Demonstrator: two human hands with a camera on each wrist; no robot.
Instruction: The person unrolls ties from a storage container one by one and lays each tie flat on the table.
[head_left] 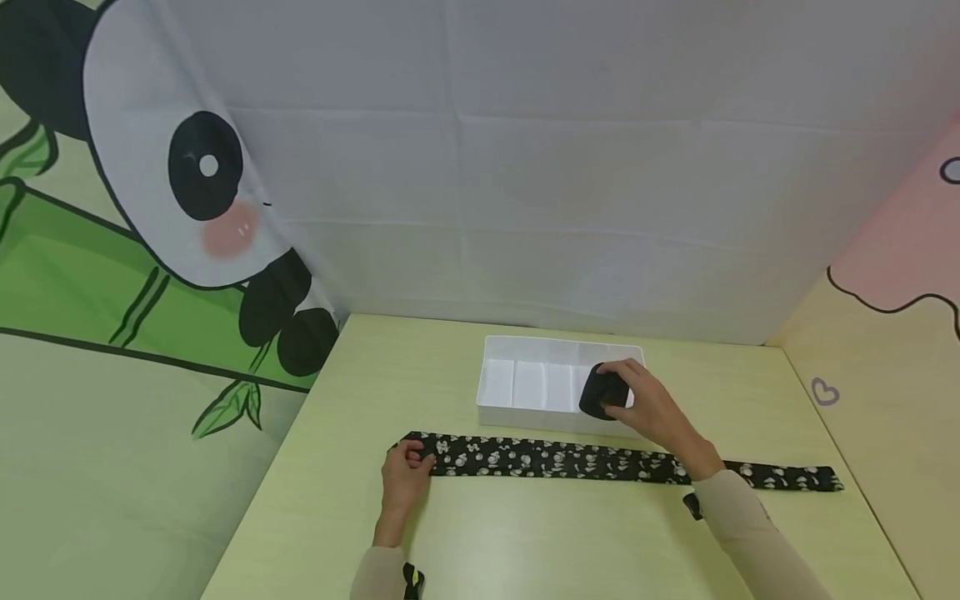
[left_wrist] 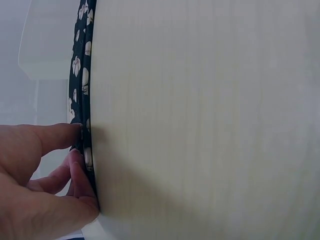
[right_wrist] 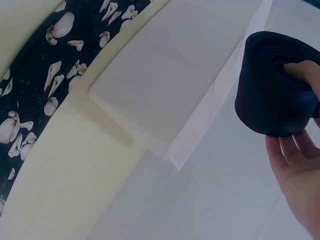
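Note:
A long black necktie with pale flowers (head_left: 525, 457) lies stretched flat across the table. My left hand (head_left: 407, 477) is at its left end, and the left wrist view shows thumb and fingers (left_wrist: 80, 172) pinching the tie's edge. In my right hand (head_left: 660, 417) is a rolled-up dark necktie (head_left: 602, 393), held between thumb and fingers. The right wrist view shows the coiled layers of this dark blue roll (right_wrist: 272, 90). It hangs over the right end of a white divided box (head_left: 525, 417), apart from the floral tie.
The light wooden table (head_left: 570, 533) meets a pale cloth backdrop (head_left: 562, 267) behind the box. A panda print (head_left: 142, 192) covers the left side, and a decorated panel (head_left: 885, 433) borders the table at the right. Upright dividers split the box into several compartments.

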